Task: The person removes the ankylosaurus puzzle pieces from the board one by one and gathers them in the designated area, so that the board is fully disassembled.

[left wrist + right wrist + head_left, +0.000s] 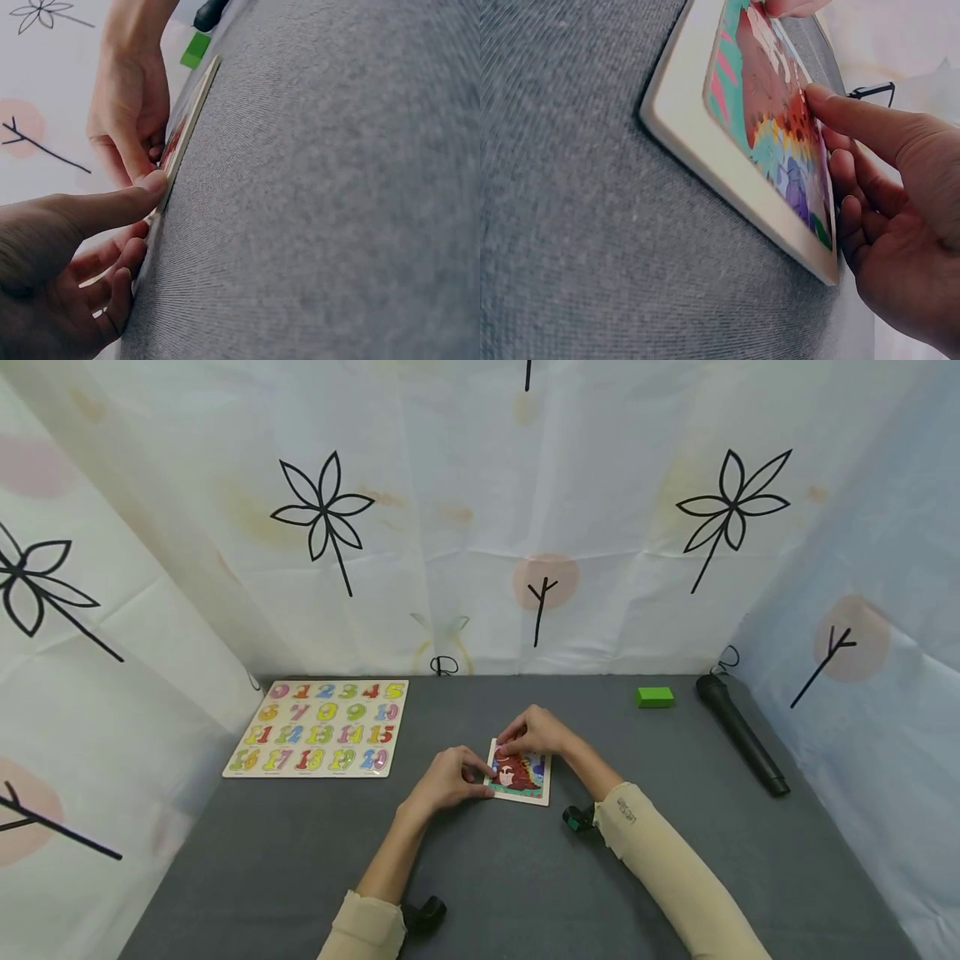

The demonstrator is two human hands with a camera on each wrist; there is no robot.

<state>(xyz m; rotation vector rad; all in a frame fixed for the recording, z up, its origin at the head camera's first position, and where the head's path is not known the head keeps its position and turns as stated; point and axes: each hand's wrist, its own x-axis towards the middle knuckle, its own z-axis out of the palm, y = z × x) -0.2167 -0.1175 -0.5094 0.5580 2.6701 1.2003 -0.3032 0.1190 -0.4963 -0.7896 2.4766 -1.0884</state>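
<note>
A colourful picture board [519, 777] lies on a grey worktop [300, 868], its left edge pinched in the grip of the left hand [447, 777], its far edge in that of the right hand [537, 732]. A number board [306, 723] lies farther left.

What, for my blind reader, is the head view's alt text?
A left hand and right hand touch a pale-edged rectangular board picturing a red creature, on grey cloth. At left lies a cream board of colourful numbers; at right, a green block and long black cylinder.
</note>
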